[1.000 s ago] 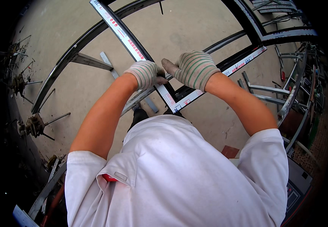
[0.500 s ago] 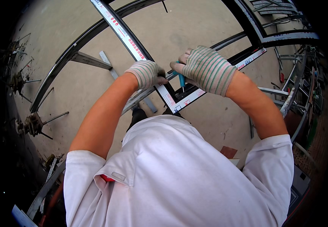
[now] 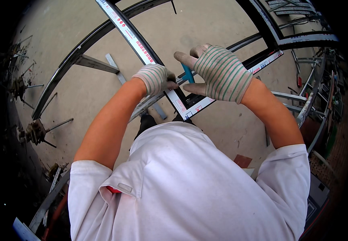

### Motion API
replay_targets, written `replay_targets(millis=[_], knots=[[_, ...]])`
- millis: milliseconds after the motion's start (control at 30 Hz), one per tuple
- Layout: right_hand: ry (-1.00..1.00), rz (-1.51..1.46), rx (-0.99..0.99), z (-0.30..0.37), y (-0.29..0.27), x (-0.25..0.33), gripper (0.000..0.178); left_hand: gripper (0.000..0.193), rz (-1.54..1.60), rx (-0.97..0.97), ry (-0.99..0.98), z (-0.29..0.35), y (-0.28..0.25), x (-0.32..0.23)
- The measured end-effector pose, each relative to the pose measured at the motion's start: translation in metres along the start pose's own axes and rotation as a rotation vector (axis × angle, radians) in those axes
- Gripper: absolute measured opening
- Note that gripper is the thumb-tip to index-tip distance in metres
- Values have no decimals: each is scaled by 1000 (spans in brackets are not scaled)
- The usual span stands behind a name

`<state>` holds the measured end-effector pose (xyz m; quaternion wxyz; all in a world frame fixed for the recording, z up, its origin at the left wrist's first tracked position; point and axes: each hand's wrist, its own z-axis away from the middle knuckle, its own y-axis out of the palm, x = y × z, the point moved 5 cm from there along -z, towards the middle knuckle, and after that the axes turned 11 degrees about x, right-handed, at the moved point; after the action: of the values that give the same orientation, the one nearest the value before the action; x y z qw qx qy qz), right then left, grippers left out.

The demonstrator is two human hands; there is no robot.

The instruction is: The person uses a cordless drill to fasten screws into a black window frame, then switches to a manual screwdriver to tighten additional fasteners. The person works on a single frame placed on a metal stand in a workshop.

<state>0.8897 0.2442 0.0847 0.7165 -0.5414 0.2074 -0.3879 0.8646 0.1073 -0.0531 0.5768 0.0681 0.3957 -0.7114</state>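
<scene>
My left hand, in a striped glove, is closed round the black-and-white frame close to its near corner. Just to its right is my right hand, gloved the same way, above the lower bar of that corner. A screwdriver with a teal handle sits in it, between the forefinger and the thumb, which stand apart. How the other fingers meet the handle is hidden. The screwdriver's tip is out of sight at the inner corner. Film with red print covers the frame's pale faces.
A metal support bar passes under the frame. Far off, a long curved metal rail crosses the concrete floor. Metal stands with rods are at the left. Lengths of metal profile crowd the right side.
My right thumb and forefinger have spread apart round the screwdriver handle, and the handle has shifted slightly up and left. The left hand and the frame have stayed in place.
</scene>
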Motion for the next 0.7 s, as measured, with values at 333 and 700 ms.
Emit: replay_targets(millis=[333,700], knots=[[216,-64,292,-20,23,0,62,29,51,-8,74,-11,8,10],[-32,-63,63,-10,17,-13,43,35,-25,-13,2,-1,3,1]])
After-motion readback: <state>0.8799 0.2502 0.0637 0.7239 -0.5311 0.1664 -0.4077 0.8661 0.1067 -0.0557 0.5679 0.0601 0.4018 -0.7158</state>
